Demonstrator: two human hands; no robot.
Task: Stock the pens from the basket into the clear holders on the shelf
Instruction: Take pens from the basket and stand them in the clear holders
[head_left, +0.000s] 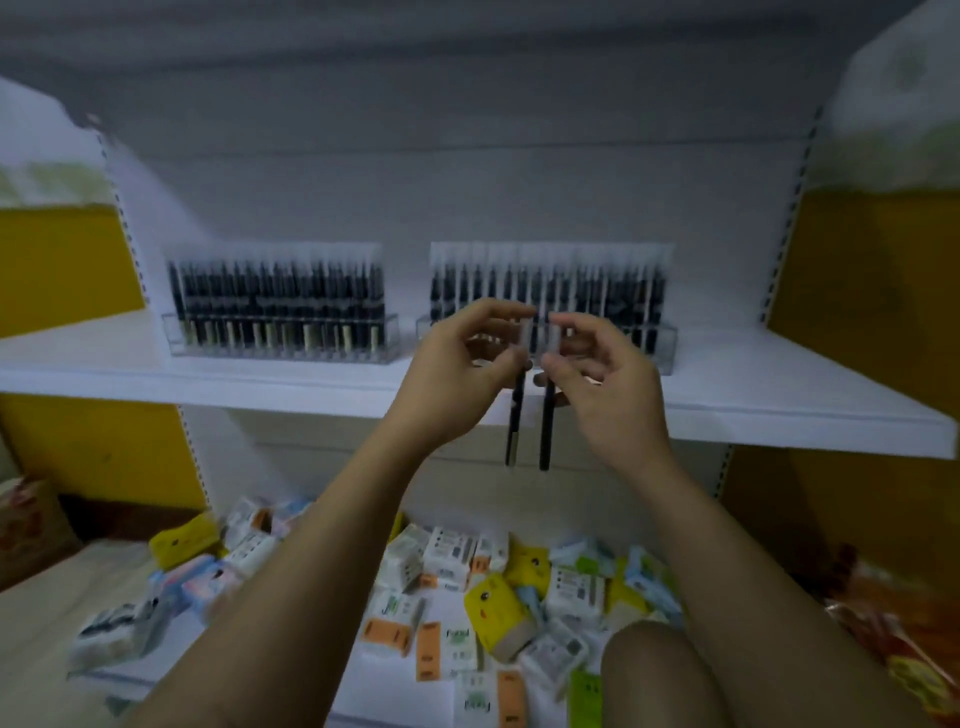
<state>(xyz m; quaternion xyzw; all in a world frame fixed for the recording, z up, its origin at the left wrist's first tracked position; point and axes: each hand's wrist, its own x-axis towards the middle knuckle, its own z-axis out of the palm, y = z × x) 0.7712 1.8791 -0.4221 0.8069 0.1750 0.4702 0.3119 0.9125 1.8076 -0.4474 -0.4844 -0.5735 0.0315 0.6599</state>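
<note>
Two clear holders stand on the white shelf (779, 395), both packed with upright dark pens: the left holder (280, 312) and the right holder (613, 306). In front of the right holder, my left hand (457, 374) pinches a black pen (514, 421) near its pale cap, and the pen hangs downward. Beside it my right hand (602, 384) pinches a second black pen (546, 431) the same way. The two pens hang side by side, a little apart. No basket is in view.
Below the shelf lies a heap of small packets (467, 582) in white, yellow, orange and blue. A knee (654, 670) shows at the lower right. Yellow panels flank the shelving. A cardboard box (26, 525) sits at far left.
</note>
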